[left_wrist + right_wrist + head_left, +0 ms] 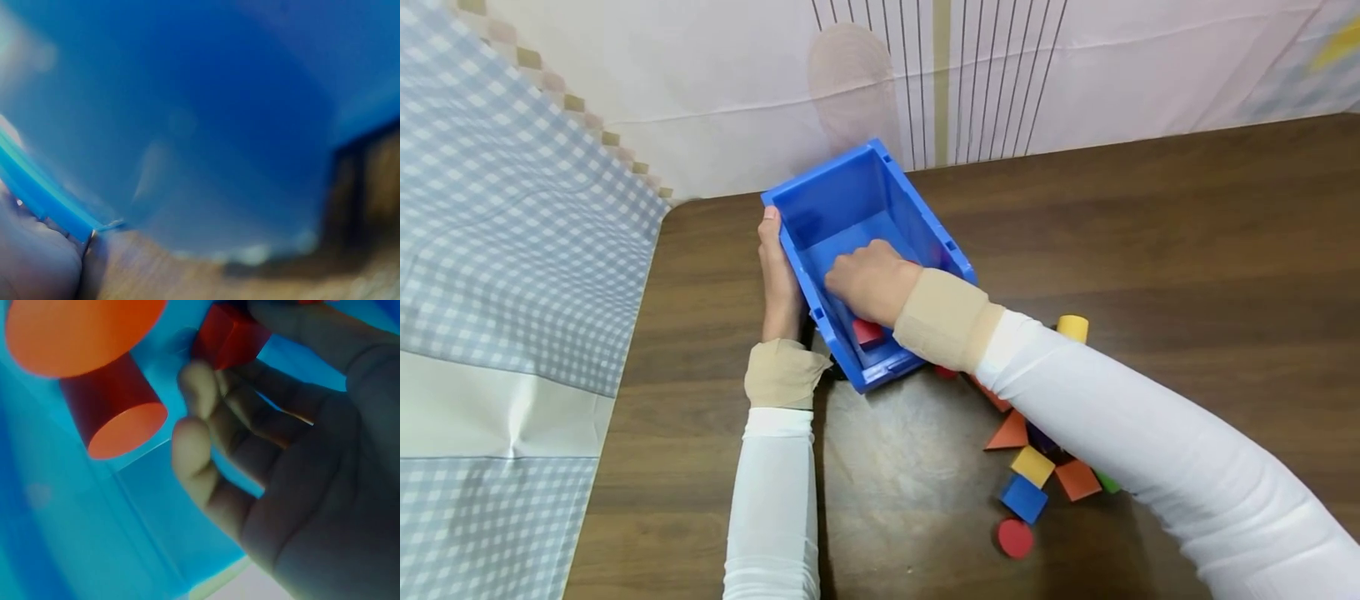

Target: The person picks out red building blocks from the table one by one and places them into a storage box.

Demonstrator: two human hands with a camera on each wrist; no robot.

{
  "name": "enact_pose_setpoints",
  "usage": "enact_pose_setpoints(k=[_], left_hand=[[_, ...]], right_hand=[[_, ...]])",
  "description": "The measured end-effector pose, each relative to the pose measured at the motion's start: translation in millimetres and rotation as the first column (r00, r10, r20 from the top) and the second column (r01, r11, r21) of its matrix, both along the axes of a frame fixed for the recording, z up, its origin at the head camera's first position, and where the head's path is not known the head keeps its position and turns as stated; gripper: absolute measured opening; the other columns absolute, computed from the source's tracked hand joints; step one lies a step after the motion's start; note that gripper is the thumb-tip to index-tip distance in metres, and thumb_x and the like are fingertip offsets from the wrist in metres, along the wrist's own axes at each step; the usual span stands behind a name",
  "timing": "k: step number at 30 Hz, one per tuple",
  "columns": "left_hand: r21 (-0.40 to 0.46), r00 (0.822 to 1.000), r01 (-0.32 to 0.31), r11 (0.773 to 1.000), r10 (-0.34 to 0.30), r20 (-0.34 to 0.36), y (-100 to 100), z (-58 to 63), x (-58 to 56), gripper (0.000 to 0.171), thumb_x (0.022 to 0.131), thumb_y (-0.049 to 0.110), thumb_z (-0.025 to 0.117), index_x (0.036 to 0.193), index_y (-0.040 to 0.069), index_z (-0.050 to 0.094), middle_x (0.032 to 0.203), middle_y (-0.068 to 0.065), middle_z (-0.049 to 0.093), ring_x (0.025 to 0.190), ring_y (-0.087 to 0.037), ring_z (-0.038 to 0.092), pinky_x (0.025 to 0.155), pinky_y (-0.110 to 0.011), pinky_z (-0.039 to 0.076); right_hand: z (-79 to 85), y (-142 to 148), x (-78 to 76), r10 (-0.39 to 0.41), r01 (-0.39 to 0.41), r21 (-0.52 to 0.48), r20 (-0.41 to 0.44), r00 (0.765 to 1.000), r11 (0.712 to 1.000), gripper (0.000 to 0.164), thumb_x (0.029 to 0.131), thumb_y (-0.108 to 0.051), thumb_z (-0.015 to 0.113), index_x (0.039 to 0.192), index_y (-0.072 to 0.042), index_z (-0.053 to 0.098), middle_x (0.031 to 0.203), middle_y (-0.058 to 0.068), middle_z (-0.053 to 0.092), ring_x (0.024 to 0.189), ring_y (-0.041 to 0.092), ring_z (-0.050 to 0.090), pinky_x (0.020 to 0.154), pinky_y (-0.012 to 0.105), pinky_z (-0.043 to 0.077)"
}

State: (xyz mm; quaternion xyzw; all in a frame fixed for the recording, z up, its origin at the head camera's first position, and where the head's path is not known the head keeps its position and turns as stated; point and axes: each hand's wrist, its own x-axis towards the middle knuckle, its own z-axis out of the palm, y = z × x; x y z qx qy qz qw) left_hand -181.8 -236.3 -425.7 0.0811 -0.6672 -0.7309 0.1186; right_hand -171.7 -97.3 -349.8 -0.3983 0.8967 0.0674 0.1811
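A: Bin (838, 200), which way?
B: Long axis slants, upper left to lower right in the head view. Mouth faces up at the camera, far end by the cloth (722, 108). Whether its base sits flat on the table (1150, 217), can't tell.
A: Left hand (780, 279)?
B: Gripping the bin's left side, thumb at the rim. Other fingers hidden; left wrist view is mostly blurred blue.
A: Right hand (876, 282)?
B: Inside the bin. Right wrist view: thumb and fingers pinch a red block (225, 334), one edge toward the camera. Top's cut off, so long axis unclear.
A: Other stuff in there?
B: Red cylinder (112, 403), axis slanting, round end toward lower right in that view. Orange-red piece (84, 331) overlaps it, cropped, full shape unclear.
A: Outside?
B: Loose blocks near the bin's lower end: orange triangle (1009, 432), blue block (1024, 498), red disc (1015, 538). Right sleeve (1120, 442) hides parts of others, including the yellow cylinder (1072, 327).
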Motion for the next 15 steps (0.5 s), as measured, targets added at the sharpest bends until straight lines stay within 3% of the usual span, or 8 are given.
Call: enact_pose_setpoints(k=[8,15], left_hand=[[-0.003,1.0,0.006,1.0,-0.006,0.013,-2.0,0.4,3.0,0.062,0.092,0.068,0.035,0.132,0.027,0.057,0.131,-0.004,0.055,0.118,-0.025,0.051,0.099,-0.042,0.036],[0.002,1.0,-0.001,1.0,0.001,0.004,0.8,-0.2,1.3,0.061,0.092,0.067,0.037,0.129,0.024,0.059,0.129,-0.006,0.057,0.116,-0.025,0.052,0.099,-0.041,0.037]], right_hand=[[4.0,0.2,-4.4,-0.098,0.104,-0.035,0.145,0.985,0.994,0.021,0.099,-0.016,0.05,0.117,-0.014,0.062,0.105,0.006,0.06,0.092,0.023,0.056,0.084,0.04,0.047],[4.9,0.4,-4.7,-0.137,0.141,-0.01,0.176,0.975,0.99,0.025,0.099,-0.017,0.049,0.121,-0.014,0.061,0.112,0.007,0.06,0.095,0.023,0.055,0.086,0.04,0.047]])
